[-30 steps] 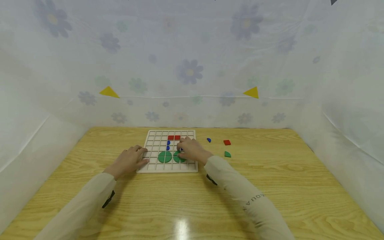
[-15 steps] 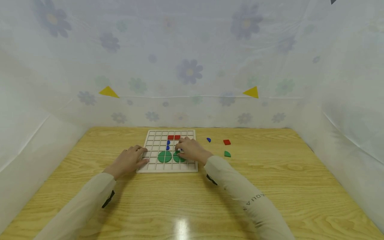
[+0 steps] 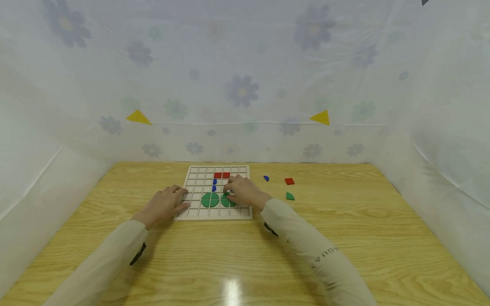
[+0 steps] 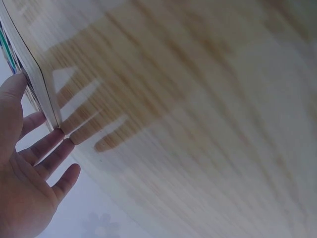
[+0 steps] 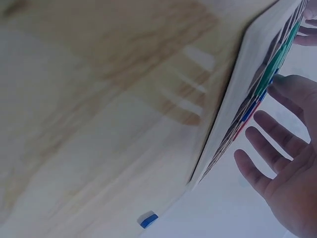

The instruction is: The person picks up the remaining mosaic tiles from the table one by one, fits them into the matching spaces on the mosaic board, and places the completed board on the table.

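A white grid board (image 3: 194,214) lies on the table with flat coloured pieces in its cells. Two red squares (image 3: 222,175) are at the top, small blue half-circles (image 3: 215,185) below them, and two green round shapes (image 3: 210,200) lower down. My left hand (image 3: 164,204) rests at the board's left edge, fingertips and thumb touching its rim. Over the board's right half, my right hand (image 3: 245,190) has thumb and index fingertips down by the right green shape, its other fingers (image 5: 270,144) spread loosely. The hand partly covers that shape and a blue piece beside it.
Right of the board, a blue half-circle (image 3: 266,178), a red square (image 3: 289,181) and a green quarter-circle (image 3: 290,196) lie loose on the wooden table (image 3: 214,259). A flowered white curtain (image 3: 245,140) with two yellow triangles closes off the back; white sheets hang at both sides.
My right index finger has shifted slightly left over the board. The left hand, the board and the loose pieces have stayed in place.
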{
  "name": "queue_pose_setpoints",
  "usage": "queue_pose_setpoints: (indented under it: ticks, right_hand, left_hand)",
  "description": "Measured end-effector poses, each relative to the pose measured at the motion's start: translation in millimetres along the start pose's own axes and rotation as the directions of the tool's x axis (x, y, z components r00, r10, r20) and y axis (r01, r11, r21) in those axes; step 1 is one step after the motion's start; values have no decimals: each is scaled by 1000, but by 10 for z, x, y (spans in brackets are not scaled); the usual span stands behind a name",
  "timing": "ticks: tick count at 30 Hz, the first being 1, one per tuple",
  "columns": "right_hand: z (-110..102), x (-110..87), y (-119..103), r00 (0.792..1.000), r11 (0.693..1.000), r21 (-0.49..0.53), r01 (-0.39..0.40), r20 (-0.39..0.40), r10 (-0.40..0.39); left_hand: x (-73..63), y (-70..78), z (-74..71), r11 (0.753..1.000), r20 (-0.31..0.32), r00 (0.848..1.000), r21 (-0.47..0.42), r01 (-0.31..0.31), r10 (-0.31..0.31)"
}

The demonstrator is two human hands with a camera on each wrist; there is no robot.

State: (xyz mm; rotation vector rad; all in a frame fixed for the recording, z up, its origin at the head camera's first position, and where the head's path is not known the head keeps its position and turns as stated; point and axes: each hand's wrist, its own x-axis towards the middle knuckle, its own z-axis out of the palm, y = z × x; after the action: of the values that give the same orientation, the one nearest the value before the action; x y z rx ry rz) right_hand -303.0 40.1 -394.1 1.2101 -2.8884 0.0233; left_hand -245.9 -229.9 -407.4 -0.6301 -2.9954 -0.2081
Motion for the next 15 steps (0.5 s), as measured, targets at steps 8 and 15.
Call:
queue_pose_setpoints:
  ticks: [8,15]
  right_hand:
    - [-23,-51,31,1000,999,37,-4,-15,5]
    - [-55,-122,61,1000,998,48,-27,-11,27]
  left_hand:
    - [9,-6,20,1000,-2,1000,10,-5,5]
    - [4,6,11,1000,-5,1000,12,-7,7]
